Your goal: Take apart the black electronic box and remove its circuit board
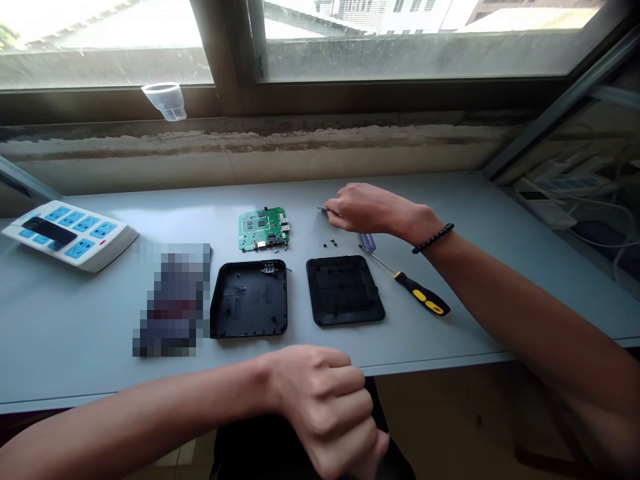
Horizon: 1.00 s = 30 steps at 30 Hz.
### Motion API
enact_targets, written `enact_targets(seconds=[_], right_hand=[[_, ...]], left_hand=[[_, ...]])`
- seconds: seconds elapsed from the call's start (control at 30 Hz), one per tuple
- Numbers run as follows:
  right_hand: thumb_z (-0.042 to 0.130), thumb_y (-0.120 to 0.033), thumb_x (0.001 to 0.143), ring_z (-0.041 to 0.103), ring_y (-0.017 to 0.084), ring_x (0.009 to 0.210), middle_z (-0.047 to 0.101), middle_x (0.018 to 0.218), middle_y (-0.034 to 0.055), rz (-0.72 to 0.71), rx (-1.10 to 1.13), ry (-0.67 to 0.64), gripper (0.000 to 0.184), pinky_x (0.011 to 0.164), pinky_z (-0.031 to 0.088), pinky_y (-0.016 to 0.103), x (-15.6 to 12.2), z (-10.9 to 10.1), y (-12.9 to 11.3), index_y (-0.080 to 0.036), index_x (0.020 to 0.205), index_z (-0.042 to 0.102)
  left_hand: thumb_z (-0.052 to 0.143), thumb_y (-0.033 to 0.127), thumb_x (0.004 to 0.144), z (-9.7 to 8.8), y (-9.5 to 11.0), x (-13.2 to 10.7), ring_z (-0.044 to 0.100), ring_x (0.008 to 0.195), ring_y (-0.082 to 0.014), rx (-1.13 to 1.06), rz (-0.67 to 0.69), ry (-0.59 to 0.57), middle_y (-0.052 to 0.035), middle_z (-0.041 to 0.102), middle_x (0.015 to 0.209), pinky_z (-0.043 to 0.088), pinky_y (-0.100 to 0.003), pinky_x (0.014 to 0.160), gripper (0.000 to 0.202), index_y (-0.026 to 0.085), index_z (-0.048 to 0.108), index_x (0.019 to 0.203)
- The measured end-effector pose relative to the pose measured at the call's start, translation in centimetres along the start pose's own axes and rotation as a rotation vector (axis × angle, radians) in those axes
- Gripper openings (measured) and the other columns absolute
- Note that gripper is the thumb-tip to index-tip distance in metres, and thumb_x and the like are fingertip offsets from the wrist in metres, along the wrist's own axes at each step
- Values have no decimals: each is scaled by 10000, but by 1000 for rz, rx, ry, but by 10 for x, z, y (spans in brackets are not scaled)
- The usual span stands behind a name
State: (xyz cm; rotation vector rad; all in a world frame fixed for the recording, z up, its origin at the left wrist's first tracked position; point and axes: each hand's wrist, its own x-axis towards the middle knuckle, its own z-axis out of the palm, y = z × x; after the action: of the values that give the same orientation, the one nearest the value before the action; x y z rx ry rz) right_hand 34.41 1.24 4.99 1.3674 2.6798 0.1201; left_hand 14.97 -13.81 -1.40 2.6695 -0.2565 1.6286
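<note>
- Right of the green circuit board (263, 229), a tiny silver part (320, 209) is pinched by the right hand (363, 208)
- At the desk's front edge (150, 395), the left hand (325, 407) is clenched into a fist

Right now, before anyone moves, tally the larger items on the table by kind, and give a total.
Power strip: 1
Green circuit board: 1
Black plastic case halves: 2
Yellow-and-black screwdriver: 1
Total: 5
Not counted: a pixelated item and a blue object under the right hand, neither identifiable.
</note>
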Motion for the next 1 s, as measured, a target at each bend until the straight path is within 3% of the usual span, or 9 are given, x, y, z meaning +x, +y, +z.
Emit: enact_targets(seconds=[0.1,0.2,0.33,0.43,0.53,0.63,0.8,0.9,1.0], right_hand=[[322,-230,1016,329,146,637,450,641,45,-10,-43,100,383,724,318,349,-10,2,0,-141,778,609],[265,-232,1043,389,158,687,510,710,68,-16,-55,207,436,835,406,382,-25,-1,-2,-124,872,650],[246,-289,1073,492,163,736,598,787,86,-67,-25,389,479,932,481,420,-47,-9,-14,-143,937,682],[283,-266,1075,537,153,762,632,800,67,-151,-28,497,437,920,531,405,-58,-16,-28,-162,930,682],[305,-179,1061,530,139,749,625,770,47,-269,-95,583,411,910,550,377,-65,-20,-42,-152,910,687],[313,-124,1050,485,126,709,578,733,35,-347,-175,575,400,913,540,355,-69,-23,-52,-123,908,687],[347,-143,1052,483,138,747,605,785,50,-390,-175,551,351,920,517,375,-73,-21,-56,-101,943,679],[403,-263,1064,556,185,902,661,902,93,-345,2,488,329,954,519,405,-74,-19,-49,-73,1072,672],[513,-475,1023,585,278,1133,671,1199,182,-313,177,409,507,1025,505,485,-77,-16,-36,-43,1265,621]], left_hand=[[572,121,621,-5,0,4,145,456,-71,15,-101,-25,71,152,515,92,-292,402,386,211,257,417],[544,105,704,-15,-2,15,95,468,-95,-6,-298,31,68,171,470,54,-333,432,400,214,268,437],[532,95,851,-34,-13,38,249,451,-86,-150,-881,-22,52,352,467,187,-310,457,393,209,390,503],[490,332,996,-46,-29,50,446,515,-105,-228,-1337,-8,7,518,540,332,-272,501,427,184,602,612],[550,499,970,-51,-44,52,494,509,-98,-418,-1596,80,-35,671,688,342,-249,475,436,160,675,726],[639,544,913,-53,-53,48,485,482,-81,-548,-1709,153,-41,700,752,307,-222,436,414,155,666,773],[729,500,860,-55,-58,46,395,466,-66,-622,-1777,137,19,538,517,264,-192,436,393,146,645,712],[756,408,827,-54,-58,46,366,473,-56,-642,-1782,114,27,532,513,244,-190,444,316,142,643,700],[748,358,835,-53,-56,45,385,488,-60,-562,-1730,51,30,538,516,265,-198,459,349,160,561,617]])
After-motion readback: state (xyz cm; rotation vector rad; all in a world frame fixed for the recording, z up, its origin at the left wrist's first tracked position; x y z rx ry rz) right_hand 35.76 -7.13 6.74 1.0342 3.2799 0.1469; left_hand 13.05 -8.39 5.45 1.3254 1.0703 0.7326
